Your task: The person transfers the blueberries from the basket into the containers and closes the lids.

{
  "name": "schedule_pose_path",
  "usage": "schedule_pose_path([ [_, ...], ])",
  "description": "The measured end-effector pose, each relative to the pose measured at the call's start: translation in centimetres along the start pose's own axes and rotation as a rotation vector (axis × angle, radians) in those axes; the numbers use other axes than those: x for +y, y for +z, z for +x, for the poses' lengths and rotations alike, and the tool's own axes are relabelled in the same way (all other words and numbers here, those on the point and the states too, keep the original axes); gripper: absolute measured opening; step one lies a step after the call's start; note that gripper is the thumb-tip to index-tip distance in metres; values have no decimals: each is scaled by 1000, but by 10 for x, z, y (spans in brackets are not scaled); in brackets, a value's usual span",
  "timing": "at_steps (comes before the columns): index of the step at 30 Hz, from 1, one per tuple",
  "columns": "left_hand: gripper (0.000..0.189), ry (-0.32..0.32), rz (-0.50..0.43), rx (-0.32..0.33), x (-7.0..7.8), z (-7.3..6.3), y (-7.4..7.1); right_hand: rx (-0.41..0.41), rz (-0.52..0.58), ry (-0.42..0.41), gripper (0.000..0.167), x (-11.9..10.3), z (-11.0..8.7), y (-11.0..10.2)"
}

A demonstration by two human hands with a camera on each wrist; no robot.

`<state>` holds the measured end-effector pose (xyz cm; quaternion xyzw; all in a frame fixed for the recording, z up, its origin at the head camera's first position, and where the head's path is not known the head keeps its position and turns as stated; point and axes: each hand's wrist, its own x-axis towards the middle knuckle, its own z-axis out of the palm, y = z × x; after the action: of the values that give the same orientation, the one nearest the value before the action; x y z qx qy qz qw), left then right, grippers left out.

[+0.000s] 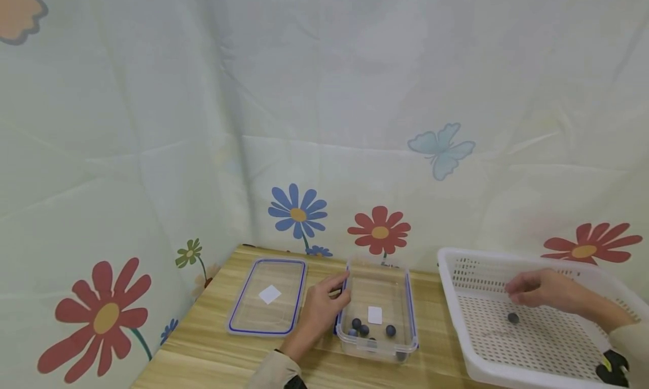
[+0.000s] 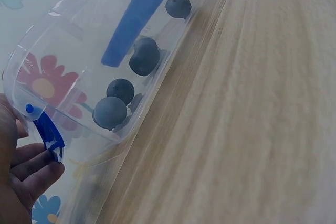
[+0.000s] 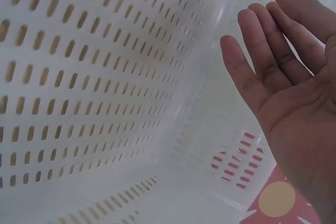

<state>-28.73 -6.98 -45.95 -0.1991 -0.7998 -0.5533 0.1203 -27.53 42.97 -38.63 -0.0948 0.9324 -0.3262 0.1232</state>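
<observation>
A clear plastic food box (image 1: 412, 299) with blue-edged sides holds several blueberries (image 1: 390, 330), mostly toward its near end. My left hand (image 1: 324, 304) holds the box by its left side. In the left wrist view, its fingers (image 2: 44, 174) curl at a blue side latch (image 2: 50, 132). My right hand (image 1: 550, 290) hovers over the white perforated basket (image 1: 458, 321), with nothing between its loosely bent fingers and thumb. Just below its fingertips, a single blueberry (image 1: 513, 318) lies on the basket floor; it also shows at the top of the right wrist view.
A clear lid (image 1: 284, 271) with a blue seal and a white label lies flat left of the box. All stand on a wood-grain table (image 1: 203, 349). Behind it hangs a pale curtain (image 1: 324, 96) printed with flowers and butterflies.
</observation>
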Motion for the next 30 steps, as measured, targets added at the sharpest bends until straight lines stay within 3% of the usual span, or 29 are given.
schedule_pose_path([
  [11,40,-12,-12,-6,0,1,0,-96,5,24,23,7,1,8],
  [18,39,2,-32,-3,-4,2,1,-146,9,-27,18,12,1,10],
  [30,40,13,-31,-1,-5,2,2,-157,4,-24,13,14,3,13],
])
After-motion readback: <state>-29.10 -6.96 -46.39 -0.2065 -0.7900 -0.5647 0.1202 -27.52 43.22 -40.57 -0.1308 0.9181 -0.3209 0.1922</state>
